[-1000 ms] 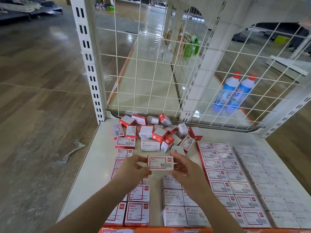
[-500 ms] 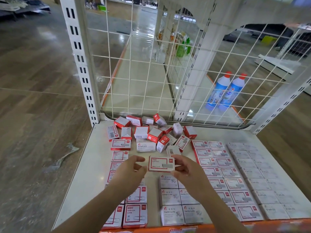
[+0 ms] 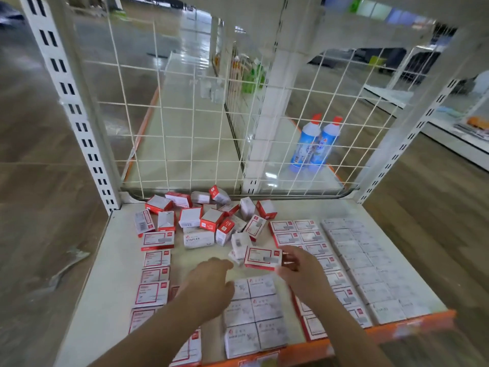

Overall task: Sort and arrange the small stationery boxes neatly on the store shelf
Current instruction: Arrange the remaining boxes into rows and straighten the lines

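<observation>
Above the bare middle strip of the shelf [image 3: 105, 300], the right hand [image 3: 301, 271] pinches a red-bordered box [image 3: 262, 258] by its right end; the left hand [image 3: 211, 284] hangs beside it, fingers relaxed, grasping nothing. The box's long axis runs left-right, label up, slightly tilted. It likely belongs in the red-bordered rows [image 3: 312, 250] on the right: square it and butt its edges against its neighbours.

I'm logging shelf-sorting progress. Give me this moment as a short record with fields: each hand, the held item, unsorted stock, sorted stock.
right hand: holds a red-bordered box above the shelf
left hand: holds nothing, fingers relaxed, over the shelf
unsorted: jumbled pile of boxes at the back by the wire grid
sorted: flat rows of boxes on the right, more at left and centre
</observation>
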`<state>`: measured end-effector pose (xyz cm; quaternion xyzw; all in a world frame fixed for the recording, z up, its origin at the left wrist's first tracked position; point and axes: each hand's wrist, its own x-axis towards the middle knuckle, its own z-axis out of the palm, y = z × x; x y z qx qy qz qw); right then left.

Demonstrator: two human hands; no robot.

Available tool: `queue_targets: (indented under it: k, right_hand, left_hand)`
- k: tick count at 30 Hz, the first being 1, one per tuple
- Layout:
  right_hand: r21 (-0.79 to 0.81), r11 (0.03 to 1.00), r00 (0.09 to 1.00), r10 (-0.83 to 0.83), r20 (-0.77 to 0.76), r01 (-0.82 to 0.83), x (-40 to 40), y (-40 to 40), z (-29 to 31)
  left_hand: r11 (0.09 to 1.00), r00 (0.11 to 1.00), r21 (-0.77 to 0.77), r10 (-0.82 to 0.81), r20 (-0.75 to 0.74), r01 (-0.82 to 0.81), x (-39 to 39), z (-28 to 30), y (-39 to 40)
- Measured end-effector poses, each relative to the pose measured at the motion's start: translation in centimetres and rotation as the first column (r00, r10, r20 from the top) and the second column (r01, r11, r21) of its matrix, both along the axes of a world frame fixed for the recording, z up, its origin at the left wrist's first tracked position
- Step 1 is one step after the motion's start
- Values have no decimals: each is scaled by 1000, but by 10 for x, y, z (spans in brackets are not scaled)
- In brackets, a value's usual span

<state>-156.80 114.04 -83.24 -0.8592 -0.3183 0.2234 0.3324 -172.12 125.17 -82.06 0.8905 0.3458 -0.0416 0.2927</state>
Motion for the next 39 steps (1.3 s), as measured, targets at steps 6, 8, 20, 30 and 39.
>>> queue_targets:
  k: [6,8,20,30,39]
  right_hand:
    - [40,999,1000,3,28,-4,48,-17,-7]
    - [46,999,1000,-13,18,12,66,-18,-12]
    - [6,1000,990,16,143,-17,162,-8,-36]
    - [50,998,987,17,160,-25,193,8,-46]
    - [138,990,987,-21,162,-2,203,25,-51]
  left_hand:
    - [984,971,108,-115,-209,140,49,1,-15]
    - [967,948,149,-160,-274,206,61,0,-22]
    - [945,944,171,-240,-227,281,136,-28,-69]
    - [949,938,171,-213,-275,265,155,-49,-65]
    - [985,960,137,-63,-275,104,172,-59,-56]
